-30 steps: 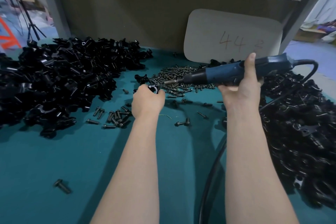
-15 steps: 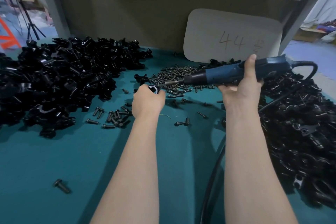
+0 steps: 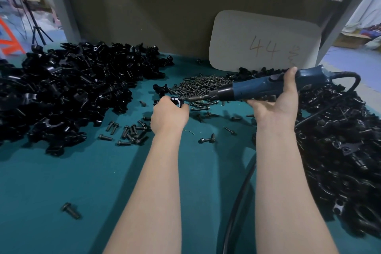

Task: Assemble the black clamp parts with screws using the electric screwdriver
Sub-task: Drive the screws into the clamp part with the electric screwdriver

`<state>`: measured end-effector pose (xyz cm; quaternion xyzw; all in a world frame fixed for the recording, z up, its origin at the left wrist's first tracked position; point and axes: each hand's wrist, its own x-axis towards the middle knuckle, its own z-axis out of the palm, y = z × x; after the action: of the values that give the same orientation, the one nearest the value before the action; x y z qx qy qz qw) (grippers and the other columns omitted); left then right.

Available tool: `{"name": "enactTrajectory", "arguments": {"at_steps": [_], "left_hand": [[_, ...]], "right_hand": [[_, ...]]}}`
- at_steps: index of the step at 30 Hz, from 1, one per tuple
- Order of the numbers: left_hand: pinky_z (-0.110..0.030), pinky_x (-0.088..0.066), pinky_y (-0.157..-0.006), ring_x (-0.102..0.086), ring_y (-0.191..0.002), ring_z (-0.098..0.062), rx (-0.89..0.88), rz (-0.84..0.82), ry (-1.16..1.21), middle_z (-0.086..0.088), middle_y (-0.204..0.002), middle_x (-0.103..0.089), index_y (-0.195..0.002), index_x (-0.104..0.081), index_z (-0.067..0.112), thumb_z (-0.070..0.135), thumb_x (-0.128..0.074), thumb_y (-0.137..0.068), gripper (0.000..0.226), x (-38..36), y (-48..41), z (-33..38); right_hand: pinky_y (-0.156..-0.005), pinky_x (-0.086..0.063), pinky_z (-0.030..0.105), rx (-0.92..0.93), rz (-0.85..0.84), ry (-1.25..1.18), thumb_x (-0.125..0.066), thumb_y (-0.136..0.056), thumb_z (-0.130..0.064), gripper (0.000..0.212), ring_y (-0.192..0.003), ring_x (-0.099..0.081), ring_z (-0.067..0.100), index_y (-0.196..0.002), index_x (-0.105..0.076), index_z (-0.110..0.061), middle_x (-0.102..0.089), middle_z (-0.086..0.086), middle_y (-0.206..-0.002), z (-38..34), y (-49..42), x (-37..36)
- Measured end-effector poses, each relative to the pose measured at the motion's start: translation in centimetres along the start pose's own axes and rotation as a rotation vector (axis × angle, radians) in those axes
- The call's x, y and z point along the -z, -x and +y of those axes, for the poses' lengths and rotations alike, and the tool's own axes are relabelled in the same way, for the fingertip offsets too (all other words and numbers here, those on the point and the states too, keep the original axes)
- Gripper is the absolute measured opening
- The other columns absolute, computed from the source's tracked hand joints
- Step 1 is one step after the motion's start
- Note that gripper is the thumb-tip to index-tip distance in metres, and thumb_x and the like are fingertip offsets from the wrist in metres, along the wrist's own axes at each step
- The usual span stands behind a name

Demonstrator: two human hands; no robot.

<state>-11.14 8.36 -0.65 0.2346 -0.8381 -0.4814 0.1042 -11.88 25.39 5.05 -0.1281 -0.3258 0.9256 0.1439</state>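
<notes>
- A black clamp part (image 3: 176, 101) sat just left of the frame's middle, held in the closed grip of the left hand (image 3: 169, 116).
- The electric screwdriver (image 3: 257, 88), its tip at that part, lay in the right hand (image 3: 275, 109), whose grip was wrapped round its blue body.
- Loose screws (image 3: 204, 85) lay heaped behind them on the teal surface (image 3: 61, 181).

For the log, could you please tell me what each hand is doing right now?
Left hand: grips a black clamp part.
Right hand: holds the electric screwdriver.
</notes>
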Motion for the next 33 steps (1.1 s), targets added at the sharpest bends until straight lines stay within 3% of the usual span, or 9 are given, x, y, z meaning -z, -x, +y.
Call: {"name": "enactTrajectory", "arguments": {"at_steps": [5,9,14,17,22,26,29,33], "left_hand": [[-0.026,-0.034,-0.054,-0.056,-0.072,-0.024,0.0,0.009,-0.005,-0.006,-0.091,-0.068,-0.104,-0.057,0.013,0.029,-0.057,-0.09,0.021,0.0,0.04,-0.03],[-0.027,-0.037,-0.059,-0.058,-0.076,-0.025,0.0,0.003,-0.01,-0.007,-0.093,-0.068,-0.119,-0.053,0.014,0.03,-0.056,-0.091,0.032,0.09,0.24,0.09],[-0.028,-0.036,-0.06,-0.055,-0.073,-0.025,-0.001,0.003,-0.015,-0.008,-0.095,-0.068,-0.102,-0.055,0.013,0.029,-0.057,-0.09,0.02,0.07,0.14,0.03],[-0.029,-0.038,-0.062,-0.056,-0.075,-0.025,-0.005,-0.005,-0.018,-0.009,-0.096,-0.068,-0.104,-0.055,0.014,0.029,-0.056,-0.09,0.02,0.12,0.13,0.07],[-0.029,-0.039,-0.062,-0.058,-0.076,-0.026,-0.012,-0.015,-0.019,-0.009,-0.095,-0.069,-0.103,-0.056,0.013,0.029,-0.056,-0.091,0.02,0.12,0.08,0.01],[-0.029,-0.039,-0.062,-0.059,-0.076,-0.025,-0.007,-0.017,-0.012,-0.008,-0.095,-0.069,-0.103,-0.056,0.014,0.03,-0.057,-0.091,0.02,0.13,0.07,0.06],[-0.028,-0.039,-0.061,-0.06,-0.077,-0.025,-0.002,-0.014,-0.013,-0.007,-0.095,-0.069,-0.104,-0.056,0.015,0.03,-0.057,-0.091,0.02,0.15,0.04,0.07],[-0.027,-0.036,-0.058,-0.06,-0.076,-0.025,-0.001,-0.011,-0.014,-0.007,-0.094,-0.069,-0.101,-0.052,0.017,0.031,-0.057,-0.091,0.018,0.11,0.03,0.07]], "right_hand": [[-0.056,-0.052,0.047,-0.03,0.009,-0.008,-0.069,-0.086,-0.032,0.066,-0.121,-0.052,0.033,-0.141,-0.034,-0.019,-0.05,0.01,-0.136,-0.05,-0.16,-0.08],[-0.069,-0.05,0.056,-0.049,-0.001,-0.046,-0.07,-0.085,-0.03,0.067,-0.123,-0.051,0.034,-0.141,-0.036,-0.019,-0.05,0.01,-0.137,-0.12,-0.31,-0.1],[-0.087,-0.042,0.06,-0.09,0.007,-0.055,-0.072,-0.083,-0.027,0.069,-0.131,-0.042,0.036,-0.142,-0.036,-0.019,-0.042,0.013,-0.144,-0.05,-0.3,0.16],[-0.099,-0.035,0.061,-0.105,-0.005,-0.075,-0.071,-0.084,-0.025,0.073,-0.136,-0.035,0.037,-0.145,-0.031,-0.021,-0.036,0.015,-0.149,-0.03,-0.41,0.1],[-0.097,-0.037,0.062,-0.088,0.007,-0.118,-0.072,-0.084,-0.025,0.071,-0.135,-0.037,0.036,-0.144,-0.034,-0.021,-0.037,0.015,-0.148,-0.27,-0.6,0.24],[-0.081,-0.045,0.058,-0.063,-0.005,-0.086,-0.071,-0.084,-0.027,0.065,-0.131,-0.043,0.035,-0.14,-0.04,-0.014,-0.044,0.014,-0.143,-0.61,-0.79,0.29],[-0.09,-0.041,0.063,-0.08,-0.001,-0.104,-0.072,-0.083,-0.025,0.068,-0.132,-0.04,0.036,-0.141,-0.038,-0.016,-0.042,0.014,-0.144,-0.59,-0.84,0.36],[-0.101,-0.035,0.059,-0.106,0.033,-0.117,-0.072,-0.083,-0.023,0.067,-0.135,-0.037,0.034,-0.141,-0.04,-0.014,-0.04,0.014,-0.146,-0.36,-0.76,0.44]]}}
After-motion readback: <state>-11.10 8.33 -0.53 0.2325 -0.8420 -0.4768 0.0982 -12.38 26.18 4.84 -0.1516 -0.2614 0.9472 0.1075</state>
